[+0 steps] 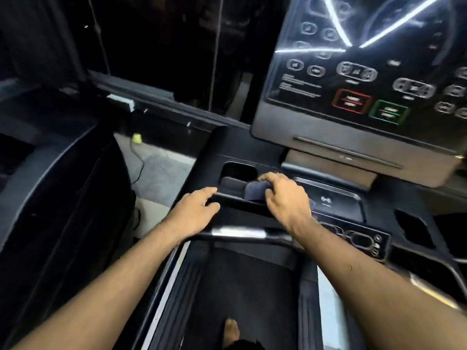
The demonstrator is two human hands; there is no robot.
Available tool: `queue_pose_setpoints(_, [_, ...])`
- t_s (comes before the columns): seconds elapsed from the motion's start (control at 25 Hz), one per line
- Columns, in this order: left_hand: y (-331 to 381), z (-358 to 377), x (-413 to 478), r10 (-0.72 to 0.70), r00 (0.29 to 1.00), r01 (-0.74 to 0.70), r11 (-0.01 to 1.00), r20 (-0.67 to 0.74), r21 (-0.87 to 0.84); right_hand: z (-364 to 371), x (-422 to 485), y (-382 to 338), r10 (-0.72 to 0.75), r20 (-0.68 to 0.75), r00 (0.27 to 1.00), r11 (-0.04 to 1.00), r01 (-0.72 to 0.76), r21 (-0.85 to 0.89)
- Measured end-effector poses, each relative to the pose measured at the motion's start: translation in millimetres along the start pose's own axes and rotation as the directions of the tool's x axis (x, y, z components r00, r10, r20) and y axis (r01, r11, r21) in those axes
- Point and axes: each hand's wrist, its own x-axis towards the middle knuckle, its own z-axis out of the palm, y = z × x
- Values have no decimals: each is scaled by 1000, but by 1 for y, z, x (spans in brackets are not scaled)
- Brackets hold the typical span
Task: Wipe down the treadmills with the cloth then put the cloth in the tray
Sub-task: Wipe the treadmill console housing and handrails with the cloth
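My right hand [285, 198] grips the dark blue cloth [255, 191] (soft, bunched) down inside the console tray [231, 184], a smooth black plastic recess. My left hand [194, 210] lies relaxed, holding nothing, on the tray's front rim, just beside the cloth.

Dim scene; strip-light glare on console [358, 59], print perhaps motion-blurred.
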Motion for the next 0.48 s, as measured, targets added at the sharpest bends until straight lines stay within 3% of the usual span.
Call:
queue_pose_setpoints(0.32, [135, 101, -17, 269, 940, -307, 935, 209, 177, -74, -109, 121, 212, -258, 943, 975, -221, -4])
queue_pose_setpoints(0.48, [185, 167, -38, 377, 880, -453, 849, 291, 272, -92, -170, 183, 299, -282, 912, 949, -315, -13])
